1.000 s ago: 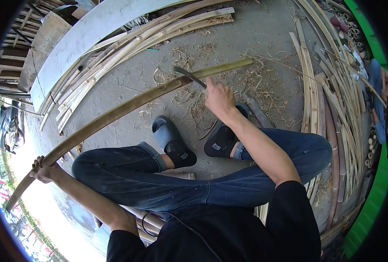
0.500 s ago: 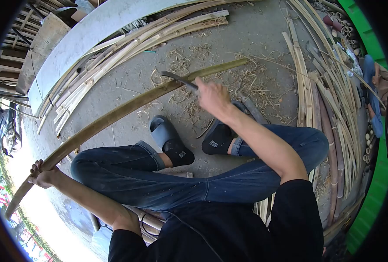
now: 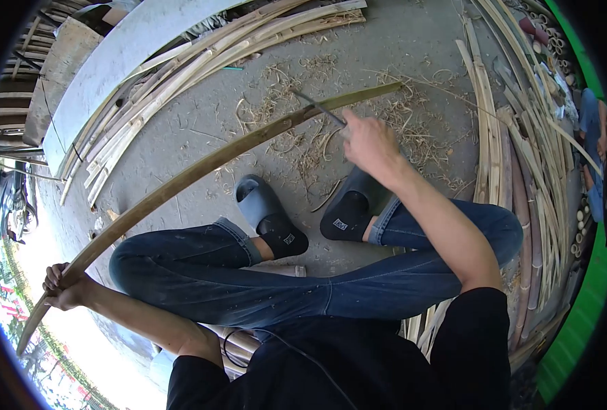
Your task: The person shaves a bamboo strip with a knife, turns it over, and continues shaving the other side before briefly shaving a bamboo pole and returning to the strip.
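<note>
A long split bamboo strip runs slantwise across the view, from the lower left up to the shavings at the upper right. My left hand is wrapped round it near its lower-left end. My right hand grips a dark-bladed knife, its handle hidden in my fist. The blade lies across the strip near the far end. Around that end, thin curly bamboo shavings are scattered on the concrete floor. My feet, in grey slides, rest below the strip.
Bundles of split bamboo lie at the upper left beside a pale curved panel. More bamboo strips are stacked along the right. Another person in blue is at the far right, near a green wall.
My right hand and the knife have moved right along the strip, toward its far end. The left hand keeps its hold. The view has shifted slightly.
</note>
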The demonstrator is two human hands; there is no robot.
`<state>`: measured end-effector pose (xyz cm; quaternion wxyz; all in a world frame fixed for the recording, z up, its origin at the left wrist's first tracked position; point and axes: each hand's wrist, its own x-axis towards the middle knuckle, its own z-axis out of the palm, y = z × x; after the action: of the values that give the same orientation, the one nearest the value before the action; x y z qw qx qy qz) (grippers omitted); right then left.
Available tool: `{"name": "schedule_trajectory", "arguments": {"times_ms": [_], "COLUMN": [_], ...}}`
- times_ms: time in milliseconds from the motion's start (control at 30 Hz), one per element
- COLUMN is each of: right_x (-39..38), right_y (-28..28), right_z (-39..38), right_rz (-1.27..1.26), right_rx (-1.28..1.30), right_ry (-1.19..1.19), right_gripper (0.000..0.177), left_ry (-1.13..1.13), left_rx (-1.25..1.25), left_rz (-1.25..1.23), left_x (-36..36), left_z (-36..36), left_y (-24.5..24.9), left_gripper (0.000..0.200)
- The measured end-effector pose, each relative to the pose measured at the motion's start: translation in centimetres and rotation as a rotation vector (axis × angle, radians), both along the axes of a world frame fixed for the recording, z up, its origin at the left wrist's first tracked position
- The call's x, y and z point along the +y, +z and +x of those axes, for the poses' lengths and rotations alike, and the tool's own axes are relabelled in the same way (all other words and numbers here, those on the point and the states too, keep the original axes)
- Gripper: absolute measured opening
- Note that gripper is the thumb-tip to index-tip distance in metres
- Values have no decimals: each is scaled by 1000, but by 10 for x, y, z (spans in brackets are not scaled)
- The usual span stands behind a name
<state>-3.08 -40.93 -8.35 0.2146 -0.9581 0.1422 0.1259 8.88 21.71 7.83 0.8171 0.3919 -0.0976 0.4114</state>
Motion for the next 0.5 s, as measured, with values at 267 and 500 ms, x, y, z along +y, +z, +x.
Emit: {"name": "schedule_trajectory", "arguments": {"times_ms": [267,500], "right_x": [18,-6], "right_y": [56,27], "right_z": [-8,4], "right_rz": [99,-45], "right_rx": [72,-39], "right_ry": [141,175], "right_gripper": [50,46], "left_ry": [-295,-314], "left_rx": [-127,-126], "left_rz": [-136,-116], "left_x": [-13,-12], "left_z": [-18,-18], "left_y": [16,12], "left_gripper": [49,63]}}
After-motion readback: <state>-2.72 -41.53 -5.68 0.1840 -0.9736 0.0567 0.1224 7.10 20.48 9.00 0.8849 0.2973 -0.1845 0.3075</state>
